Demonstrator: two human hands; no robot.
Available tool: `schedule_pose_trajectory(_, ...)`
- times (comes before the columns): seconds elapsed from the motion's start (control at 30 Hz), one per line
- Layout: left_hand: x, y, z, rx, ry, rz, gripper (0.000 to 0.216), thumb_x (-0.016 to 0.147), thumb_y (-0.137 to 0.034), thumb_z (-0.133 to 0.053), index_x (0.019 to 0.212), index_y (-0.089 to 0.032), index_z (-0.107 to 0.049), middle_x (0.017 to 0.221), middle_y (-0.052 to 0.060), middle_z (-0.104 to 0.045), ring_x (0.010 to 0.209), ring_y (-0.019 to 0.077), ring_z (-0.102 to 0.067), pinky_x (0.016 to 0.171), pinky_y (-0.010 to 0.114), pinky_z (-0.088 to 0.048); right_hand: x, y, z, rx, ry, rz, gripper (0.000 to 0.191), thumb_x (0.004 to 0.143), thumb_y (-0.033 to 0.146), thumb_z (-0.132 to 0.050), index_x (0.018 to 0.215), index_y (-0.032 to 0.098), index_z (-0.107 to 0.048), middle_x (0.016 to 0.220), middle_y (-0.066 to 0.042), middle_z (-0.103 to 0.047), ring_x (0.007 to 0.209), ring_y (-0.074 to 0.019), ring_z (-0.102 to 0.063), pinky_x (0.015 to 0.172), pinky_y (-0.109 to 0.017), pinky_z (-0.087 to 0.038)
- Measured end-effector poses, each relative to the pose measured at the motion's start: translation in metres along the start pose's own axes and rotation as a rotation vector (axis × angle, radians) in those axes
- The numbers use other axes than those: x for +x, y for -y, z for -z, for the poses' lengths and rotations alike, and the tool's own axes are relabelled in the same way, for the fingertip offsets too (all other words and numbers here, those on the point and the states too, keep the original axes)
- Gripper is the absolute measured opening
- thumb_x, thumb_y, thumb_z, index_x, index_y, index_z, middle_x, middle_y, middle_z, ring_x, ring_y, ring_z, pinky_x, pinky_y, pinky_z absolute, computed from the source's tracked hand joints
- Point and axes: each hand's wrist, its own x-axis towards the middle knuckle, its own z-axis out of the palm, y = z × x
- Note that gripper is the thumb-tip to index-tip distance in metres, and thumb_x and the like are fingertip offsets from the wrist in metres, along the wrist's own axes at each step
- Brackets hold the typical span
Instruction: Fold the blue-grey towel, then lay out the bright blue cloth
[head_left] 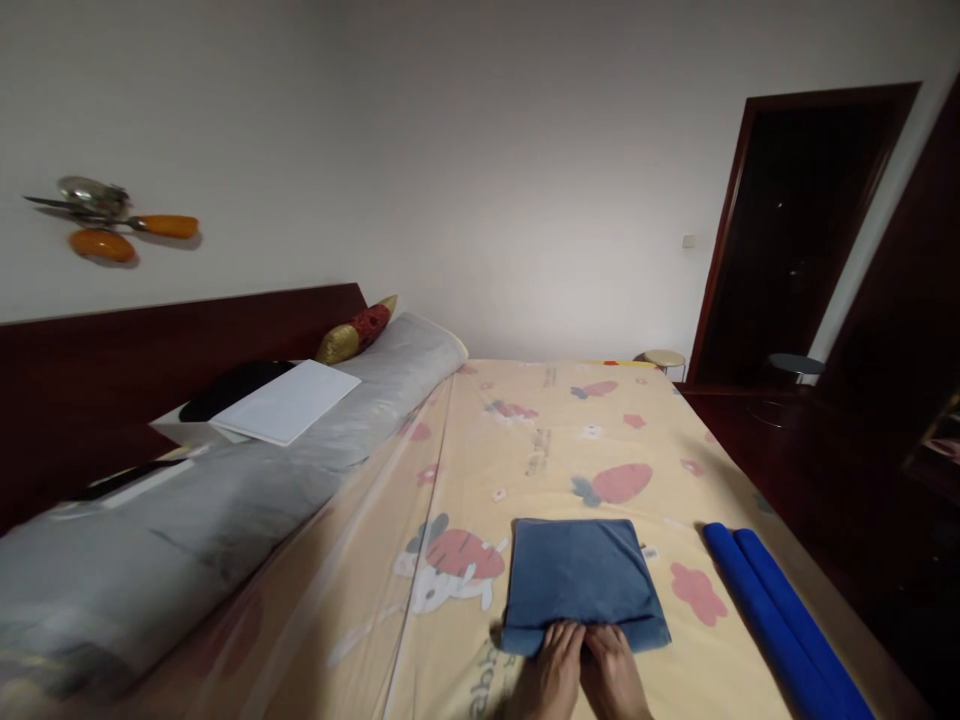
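Observation:
A folded blue towel point(577, 578) lies flat on the yellow bed sheet point(570, 430) printed with carrots and strawberries. My left hand point(551, 672) and my right hand point(615, 675) rest side by side on the towel's near edge, fingers together and pressed flat on the cloth. Neither hand grips anything; whether the fingertips pinch the fold is hidden.
Two bright blue rolled items point(780, 620) lie along the bed's right edge. A long grey bolster point(225, 500) runs along the dark headboard point(150, 370), with a white sheet of paper point(289, 400) and a red-gold pillow point(356, 332) on it. A dark doorway point(795, 230) and a stool point(664, 358) stand beyond.

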Motion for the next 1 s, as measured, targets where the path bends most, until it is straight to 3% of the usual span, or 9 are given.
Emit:
schedule_pose_trajectory(0.13,-0.018,0.042,0.015,0.118,-0.085,-0.212,0.055,0.094,-0.023,-0.041,0.146,-0.032,-0.031,0.143,-0.005,-0.056,0.128,0.0103,-0.052,0.105,0.027,-0.046,-0.024,-0.050,0.009,-0.035,0.001,0.057,0.041,0.088,0.024,-0.050,0.128,0.028,-0.055,0.123,-0.001,-0.069,0.112,-0.0170,-0.063,0.100,-0.032,-0.042)
schedule_pose_trajectory(0.27,-0.031,0.090,0.028,0.323,-0.231,-0.060,0.053,0.093,-0.022,-0.041,0.144,-0.034,-0.033,0.140,-0.003,-0.059,0.128,0.0159,-0.053,0.105,0.039,-0.041,-0.049,-0.096,0.010,-0.168,-0.063,-0.102,0.046,0.089,0.038,-0.049,0.134,0.028,-0.051,0.135,-0.004,-0.062,0.125,-0.0256,-0.056,0.106,-0.045,-0.038)
schedule_pose_trajectory(0.37,-0.027,0.079,0.019,0.331,-0.258,0.037,0.059,0.088,-0.013,-0.041,0.143,-0.033,-0.037,0.143,-0.001,-0.056,0.133,0.0218,-0.048,0.108,0.050,-0.039,-0.045,-0.077,-0.003,-0.163,-0.077,-0.165,0.052,0.086,0.038,-0.051,0.135,0.022,-0.050,0.141,-0.010,-0.055,0.130,-0.0296,-0.051,0.107,-0.050,-0.036)
schedule_pose_trajectory(0.5,-0.010,0.025,-0.004,0.117,-0.198,-0.093,0.057,0.089,-0.013,-0.040,0.142,-0.033,-0.040,0.135,-0.005,-0.063,0.122,0.0103,-0.057,0.100,0.026,-0.049,-0.018,-0.019,-0.015,0.009,0.148,0.018,0.050,0.089,0.032,-0.045,0.139,0.026,-0.046,0.143,-0.004,-0.052,0.133,-0.0214,-0.049,0.108,-0.039,-0.040)
schedule_pose_trajectory(0.57,-0.005,0.011,-0.007,0.059,-0.162,-0.124,0.050,0.092,-0.022,-0.040,0.142,-0.032,-0.040,0.135,-0.005,-0.062,0.121,0.0096,-0.059,0.099,0.024,-0.050,-0.008,-0.009,-0.012,0.056,0.217,0.043,0.049,0.092,0.035,-0.041,0.141,0.028,-0.044,0.143,-0.002,-0.052,0.133,-0.0202,-0.048,0.108,-0.038,-0.041)
schedule_pose_trajectory(0.73,-0.012,0.049,0.021,0.118,-0.028,-0.034,0.051,0.096,-0.032,-0.036,0.146,-0.035,-0.026,0.149,-0.003,-0.048,0.133,0.0152,-0.048,0.104,0.036,-0.046,-0.022,-0.065,0.010,-0.056,0.141,-0.164,0.052,0.093,0.048,-0.039,0.141,0.028,-0.042,0.145,-0.005,-0.050,0.134,-0.0247,-0.047,0.107,-0.049,-0.042)
schedule_pose_trajectory(0.83,-0.019,0.074,0.033,0.176,-0.024,0.093,0.049,0.095,-0.031,-0.037,0.144,-0.038,-0.031,0.147,-0.002,-0.050,0.133,0.0200,-0.048,0.105,0.047,-0.044,-0.038,-0.098,0.017,-0.147,0.065,-0.249,0.053,0.092,0.050,-0.041,0.140,0.027,-0.045,0.143,-0.007,-0.052,0.132,-0.0280,-0.050,0.103,-0.054,-0.043)
schedule_pose_trajectory(0.93,-0.022,0.073,0.032,0.233,-0.078,0.149,0.050,0.093,-0.028,-0.041,0.141,-0.040,-0.037,0.148,-0.002,-0.049,0.134,0.0242,-0.047,0.105,0.056,-0.041,-0.045,-0.102,0.021,-0.211,-0.036,-0.262,0.051,0.090,0.044,-0.044,0.137,0.028,-0.049,0.143,-0.009,-0.053,0.131,-0.0309,-0.049,0.101,-0.056,-0.041)
schedule_pose_trajectory(1.0,-0.024,0.063,0.027,0.255,-0.133,0.134,0.052,0.091,-0.020,-0.042,0.140,-0.039,-0.041,0.145,-0.002,-0.053,0.131,0.0224,-0.051,0.103,0.050,-0.044,-0.046,-0.095,0.022,-0.221,-0.077,-0.223,0.051,0.086,0.037,-0.048,0.137,0.028,-0.050,0.144,-0.010,-0.052,0.130,-0.0308,-0.050,0.100,-0.052,-0.040)
